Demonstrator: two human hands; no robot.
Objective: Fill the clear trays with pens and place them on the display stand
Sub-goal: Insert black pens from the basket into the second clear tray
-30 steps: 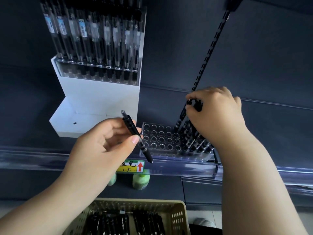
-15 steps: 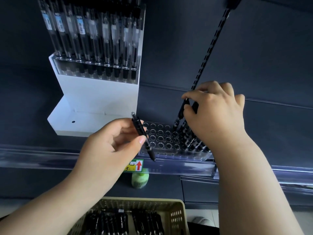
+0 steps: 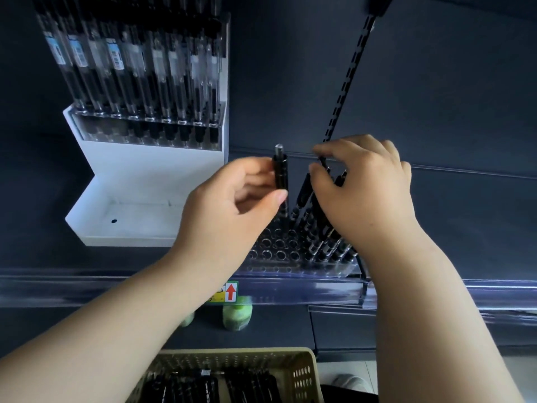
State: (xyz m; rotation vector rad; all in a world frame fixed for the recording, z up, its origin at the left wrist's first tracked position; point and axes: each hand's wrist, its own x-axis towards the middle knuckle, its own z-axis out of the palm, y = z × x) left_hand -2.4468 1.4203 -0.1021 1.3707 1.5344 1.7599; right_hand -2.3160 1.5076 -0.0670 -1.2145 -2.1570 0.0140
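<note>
While looking forward and down in the head view, pinches with the left hand [image 3: 232, 205] one black pen [image 3: 281, 173] between the thumb and the curled fingers, near the middle of the frame. Holds it upright, clicker end on top, lower end pointing down at the open holes of the clear tray [image 3: 290, 270]. Tip hidden behind the thumb, so impossible to tell about contact with the tray.

Just to the right, curls the right hand [image 3: 363, 193] over the tops of the standing pens [image 3: 322, 242] and pinches a few of them with the thumb and the fingertips. Both hands close together but apart, with a narrow gap between the single pen and these pens.

Clear tray in the lower middle of the frame, on the shelf edge [image 3: 436, 292]: left holes open, right holes filled with black pens leaning to the upper left.

In the upper left of the frame, the white display stand [image 3: 151, 170], carrying on its upper step a full row of pens [image 3: 139, 68] with clear barrels and small labels. Below that, the lower step, a white floor with one small dark hole.

At the bottom middle, a beige basket [image 3: 302, 373] with holes in the wall and dark packs of pens [image 3: 203, 388] inside. Under the shelf edge, a yellow label [image 3: 226, 292] with a red arrow, and beneath it a green bottle [image 3: 236, 315], blurred. At the upper right, a black slotted strip [image 3: 351, 68] running diagonally down to the right hand.
</note>
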